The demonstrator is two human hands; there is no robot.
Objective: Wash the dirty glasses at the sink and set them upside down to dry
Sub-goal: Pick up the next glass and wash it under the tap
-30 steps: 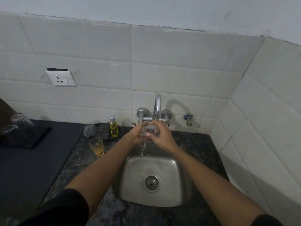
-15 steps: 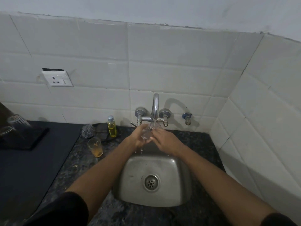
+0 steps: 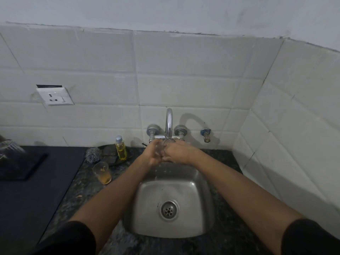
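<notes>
Under the tap spout (image 3: pixel 168 122) I hold a clear glass (image 3: pixel 162 149) over the back of the steel sink (image 3: pixel 204 205). My left hand (image 3: pixel 151 155) grips it from the left and my right hand (image 3: pixel 177 153) wraps it from the right, so most of the glass is hidden. Water drips from the hands into the basin. A dirty glass (image 3: pixel 102 173) with orange residue stands upright on the counter to the left of the sink. At the far left edge, clear glasses (image 3: pixel 8 146) stand on a dark tray (image 3: pixel 22 166).
Behind the dirty glass are a steel scrubber (image 3: pixel 93 154), a dark sponge dish (image 3: pixel 110 155) and a yellow soap bottle (image 3: pixel 120 149). A wall socket (image 3: pixel 55 96) sits on the tiles at left. A spare valve (image 3: pixel 205 134) is right of the tap. The tiled wall closes the right side.
My hands have shifted slightly around the glass under the spout, staying at the same place. The view has tilted a little.
</notes>
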